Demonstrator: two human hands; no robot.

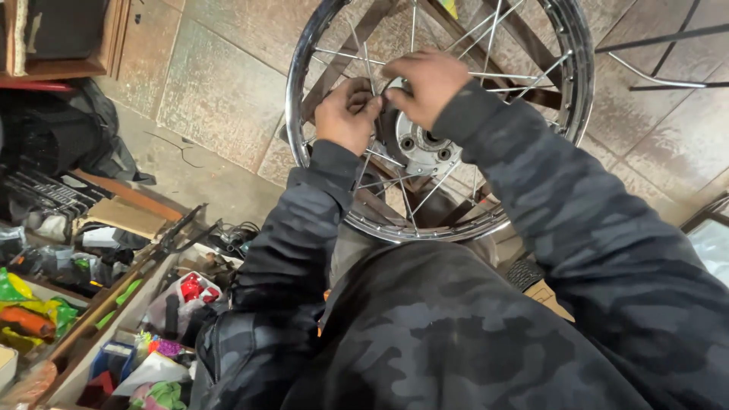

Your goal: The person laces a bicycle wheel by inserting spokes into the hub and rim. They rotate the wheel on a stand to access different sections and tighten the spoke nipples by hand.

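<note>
Both hands at wheel hub (425, 144): left hand (347, 114) pinching spoke (367, 72) just left of hub; right hand (427, 82) curled over top, grip unclear.

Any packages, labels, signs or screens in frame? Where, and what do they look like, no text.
Green and yellow packets: far left, in a wooden tray, crinkled bags, one orange beside them.
Clear bag with red items: lower left beside the person's left sleeve, crumpled plastic.
Small blue box: bottom left tray, open-topped.
White wrapper: next to the blue box, folded.
No signs or screens that I can tell.
Both hands are on the spoked wheel, not on any package.
</note>
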